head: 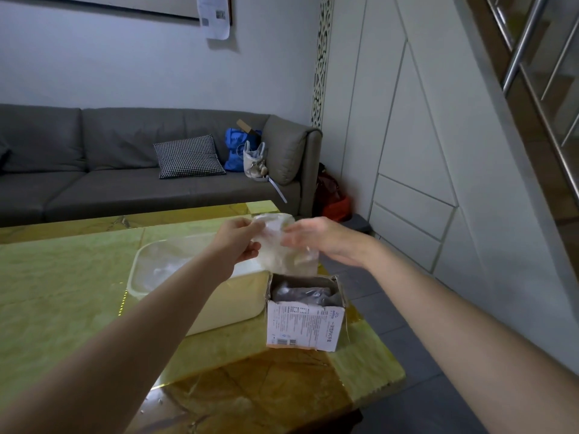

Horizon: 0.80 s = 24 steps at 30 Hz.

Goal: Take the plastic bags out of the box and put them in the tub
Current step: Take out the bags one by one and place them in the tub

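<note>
Plastic bags: we see a thin, see-through bunch (pixel 283 245) held up in the air between both hands, above the far edge of the box and the right end of the tub.
Long axis: it hangs roughly top to bottom, the crumpled upper end far from us, the loose lower end drooping towards the box.
Look: cloudy-clear film, wrinkled and blurred; we cannot tell how many bags are in it.
Left hand (pixel 241 242): our thumb and curled fingers pinch the bunch's left edge.
Right hand (pixel 316 238): fingers are stretched out fairly straight against the bunch's right side; whether the thumb nips the film we cannot tell.
Box (pixel 305 314): a small cardboard carton with its top torn open, standing upright on the table just right of the tub, printed label facing us; more grey-looking plastic (pixel 300 292) shows inside.
Tub (pixel 200 277): a cream rectangular container, open, its left forearm-side partly hidden by our left arm; some clear film (pixel 166 267) lies in it.
Table (pixel 62 292): glossy yellow-green stone top carrying tub and box.
Beyond: a grey sofa (pixel 109 170) along the far wall with a checked cushion (pixel 189 156) and a blue bag (pixel 235 148) at its right end.
</note>
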### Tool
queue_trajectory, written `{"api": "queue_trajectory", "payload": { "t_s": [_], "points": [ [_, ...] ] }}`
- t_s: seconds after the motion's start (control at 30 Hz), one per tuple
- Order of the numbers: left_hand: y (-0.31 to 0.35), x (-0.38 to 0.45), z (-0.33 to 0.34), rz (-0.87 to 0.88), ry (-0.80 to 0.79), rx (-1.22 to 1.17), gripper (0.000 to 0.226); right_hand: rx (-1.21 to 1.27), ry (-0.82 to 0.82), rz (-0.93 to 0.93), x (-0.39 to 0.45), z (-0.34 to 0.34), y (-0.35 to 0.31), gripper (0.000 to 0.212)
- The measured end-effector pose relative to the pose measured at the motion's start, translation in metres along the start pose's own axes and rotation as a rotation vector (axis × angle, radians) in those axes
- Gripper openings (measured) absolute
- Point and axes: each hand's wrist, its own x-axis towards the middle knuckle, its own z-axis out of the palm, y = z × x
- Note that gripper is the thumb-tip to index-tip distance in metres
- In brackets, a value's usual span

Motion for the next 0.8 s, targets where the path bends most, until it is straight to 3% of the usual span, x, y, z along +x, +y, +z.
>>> {"api": "queue_trajectory", "payload": {
  "t_s": [0.07, 0.13, 0.27, 0.37, 0.43, 0.5, 0.63, 0.7, 0.73, 0.8],
  "points": [
    [0.000, -0.002, 0.002, 0.002, -0.040, -0.018, 0.015, 0.116, 0.045, -0.035, 0.000, 0.000, -0.008, 0.016],
    [0.002, -0.004, 0.002, -0.002, -0.060, -0.036, 0.012, 0.171, 0.227, -0.051, 0.002, -0.001, -0.010, 0.009],
    [0.004, -0.007, -0.007, 0.037, -0.064, -0.018, 0.017, 0.293, 0.449, -0.027, 0.003, -0.004, -0.013, 0.018],
    [0.003, -0.007, -0.009, 0.041, -0.024, -0.044, 0.015, 0.477, 0.414, 0.007, -0.001, -0.006, -0.019, 0.023],
    [0.004, -0.006, -0.010, 0.021, 0.055, -0.118, 0.013, 0.432, 0.307, 0.059, -0.005, -0.004, -0.020, 0.027],
    [0.004, -0.005, -0.010, -0.013, 0.083, -0.189, 0.011, 0.413, 0.318, 0.048, -0.005, 0.001, -0.018, 0.011],
    [-0.001, -0.011, -0.014, -0.078, 0.035, -0.100, 0.012, 0.564, 0.790, 0.048, 0.007, -0.005, -0.020, 0.019],
    [-0.004, -0.009, -0.022, -0.099, 0.102, -0.039, 0.024, 0.336, 0.998, 0.050, 0.010, -0.013, -0.021, 0.017],
    [-0.004, -0.007, -0.027, -0.076, 0.145, 0.009, 0.033, 0.152, 1.012, 0.010, 0.008, -0.015, -0.023, 0.014],
    [0.004, -0.007, -0.031, 0.038, 0.127, 0.065, 0.048, -0.100, 0.797, -0.134, 0.004, -0.014, -0.027, 0.009]
  ]
}}
